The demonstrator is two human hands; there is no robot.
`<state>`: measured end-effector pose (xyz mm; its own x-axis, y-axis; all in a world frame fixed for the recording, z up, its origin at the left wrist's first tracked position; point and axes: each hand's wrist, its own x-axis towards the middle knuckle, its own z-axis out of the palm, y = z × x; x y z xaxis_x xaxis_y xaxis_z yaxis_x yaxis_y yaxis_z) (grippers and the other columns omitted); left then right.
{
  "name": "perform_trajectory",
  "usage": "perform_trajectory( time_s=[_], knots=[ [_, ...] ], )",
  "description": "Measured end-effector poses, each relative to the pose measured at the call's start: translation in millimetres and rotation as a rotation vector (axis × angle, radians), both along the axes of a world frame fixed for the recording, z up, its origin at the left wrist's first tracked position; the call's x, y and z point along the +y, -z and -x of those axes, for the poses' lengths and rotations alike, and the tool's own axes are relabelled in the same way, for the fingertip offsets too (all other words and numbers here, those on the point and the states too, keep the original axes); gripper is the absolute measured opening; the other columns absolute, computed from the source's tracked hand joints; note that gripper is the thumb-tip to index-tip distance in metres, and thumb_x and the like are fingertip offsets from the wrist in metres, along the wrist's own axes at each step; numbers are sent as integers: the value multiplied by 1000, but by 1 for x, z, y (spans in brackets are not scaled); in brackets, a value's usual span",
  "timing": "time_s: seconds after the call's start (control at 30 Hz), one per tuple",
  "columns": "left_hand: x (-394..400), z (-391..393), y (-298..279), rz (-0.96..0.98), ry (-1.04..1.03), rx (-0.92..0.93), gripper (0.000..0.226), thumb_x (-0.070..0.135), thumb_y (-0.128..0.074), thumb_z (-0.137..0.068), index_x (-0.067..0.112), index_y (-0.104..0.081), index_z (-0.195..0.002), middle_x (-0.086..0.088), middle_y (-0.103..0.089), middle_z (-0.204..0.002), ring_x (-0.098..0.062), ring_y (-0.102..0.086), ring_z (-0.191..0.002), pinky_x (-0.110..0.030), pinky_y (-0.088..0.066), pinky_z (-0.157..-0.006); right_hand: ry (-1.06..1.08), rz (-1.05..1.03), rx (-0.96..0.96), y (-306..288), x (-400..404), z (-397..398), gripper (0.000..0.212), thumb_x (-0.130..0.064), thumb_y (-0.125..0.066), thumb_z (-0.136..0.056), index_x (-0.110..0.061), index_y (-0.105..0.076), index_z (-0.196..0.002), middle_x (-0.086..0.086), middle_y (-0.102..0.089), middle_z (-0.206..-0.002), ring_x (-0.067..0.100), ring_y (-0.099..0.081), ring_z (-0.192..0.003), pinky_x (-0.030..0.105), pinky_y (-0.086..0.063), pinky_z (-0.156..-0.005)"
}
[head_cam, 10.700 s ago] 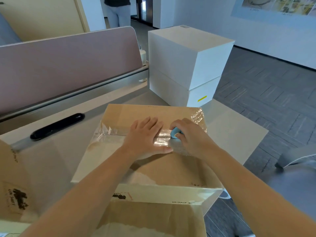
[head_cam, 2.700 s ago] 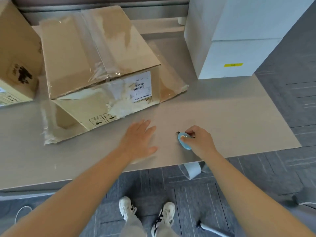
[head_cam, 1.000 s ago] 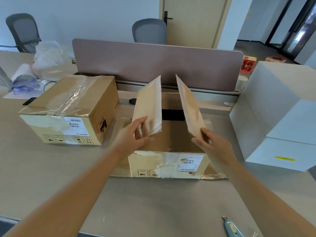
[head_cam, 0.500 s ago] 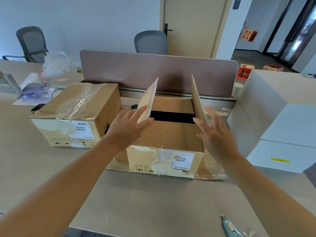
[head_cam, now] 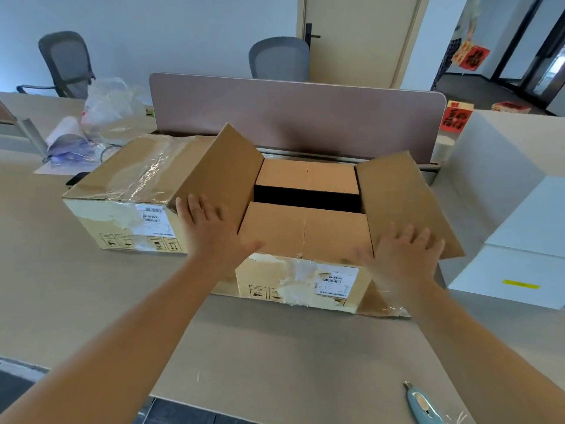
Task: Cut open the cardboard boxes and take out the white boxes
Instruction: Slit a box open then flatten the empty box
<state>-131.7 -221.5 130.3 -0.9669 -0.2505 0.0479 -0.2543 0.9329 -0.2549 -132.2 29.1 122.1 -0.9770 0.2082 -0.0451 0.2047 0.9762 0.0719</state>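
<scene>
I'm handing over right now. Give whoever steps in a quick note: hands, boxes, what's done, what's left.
Left hand: open, flat on the left outer flap of the near cardboard box.
Right hand: open, on the right outer flap.
Both outer flaps are spread wide. The two inner flaps still lie flat, with a dark gap between them; the contents cannot be seen.
The second cardboard box, to the left, is still taped shut.
The cutter lies on the table, near right.
Two white boxes are stacked on the right.
Left: lift the inner flaps, take out the white box, then cut open the second box.
</scene>
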Motion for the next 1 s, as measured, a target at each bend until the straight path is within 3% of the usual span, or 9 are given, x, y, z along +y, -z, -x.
perform_trajectory(
  time_s=[0.13,0.3,0.4,0.5,0.57,0.67,0.77,0.83,1.0],
  knots=[
    [-4,15,16,-209,-27,-90,106,87,-25,-69,20,-3,-149,-21,-7,-154,-40,-4,-141,-52,3,-112,95,228,-77,21,3,15,96,-80,-31,-72,-12,-24,-139,19,-30,-144,40,-29,-132,54,-32,-104],
    [-2,32,34,-673,26,-78,100,74,-49,-71,16,-13,-145,-11,-33,-143,-32,-35,-129,-44,-33,-102,184,395,-97,30,-1,31,98,-83,-36,-65,-15,-28,-134,17,-40,-134,39,-41,-122,51,-40,-96],
    [0,42,40,-887,48,-46,101,63,-65,-69,18,-14,-145,-7,-39,-139,-27,-45,-121,-39,-40,-93,208,649,-62,30,-6,37,78,-69,-53,-72,-12,-38,-123,8,-54,-118,30,-53,-107,36,-44,-85],
    [-5,57,42,-980,66,-37,102,57,-72,-66,19,-17,-144,-4,-49,-130,-24,-52,-111,-35,-43,-84,256,810,-22,32,-13,41,67,-52,-65,-76,-9,-39,-120,7,-57,-113,26,-54,-100,33,-41,-81],
    [-8,66,40,-949,82,-70,102,57,-72,-65,18,-17,-142,-4,-49,-129,-25,-52,-110,-37,-45,-86,260,796,-36,29,-16,46,70,-54,-65,-75,-8,-38,-120,7,-56,-115,25,-53,-99,35,-42,-82],
    [-8,76,31,-810,94,-179,109,64,-67,-66,20,-6,-146,-12,-34,-140,-33,-45,-121,-44,-41,-95,269,690,-62,25,-18,55,81,-60,-60,-75,-10,-31,-132,10,-48,-127,31,-48,-115,40,-42,-92],
    [-2,87,24,-551,154,-208,107,73,-54,-71,22,0,-147,-13,-8,-153,-37,-16,-139,-52,-24,-107,150,390,3,24,-28,64,80,-60,-45,-84,-16,-13,-142,13,-26,-145,34,-29,-133,49,-30,-105],
    [3,97,23,-450,230,-188,97,74,-46,-75,27,-2,-148,-11,5,-156,-38,1,-142,-57,-10,-111,37,262,37,25,-35,71,73,-59,-37,-88,-22,-9,-145,12,-15,-150,32,-17,-139,53,-19,-112],
    [11,118,26,-382,373,-194,81,72,-37,-81,26,-20,-145,-12,10,-156,-37,8,-142,-56,-1,-112,-31,183,-45,27,-40,91,64,-57,-25,-92,-29,-9,-146,9,1,-156,31,1,-143,53,-3,-114]
  ],
)
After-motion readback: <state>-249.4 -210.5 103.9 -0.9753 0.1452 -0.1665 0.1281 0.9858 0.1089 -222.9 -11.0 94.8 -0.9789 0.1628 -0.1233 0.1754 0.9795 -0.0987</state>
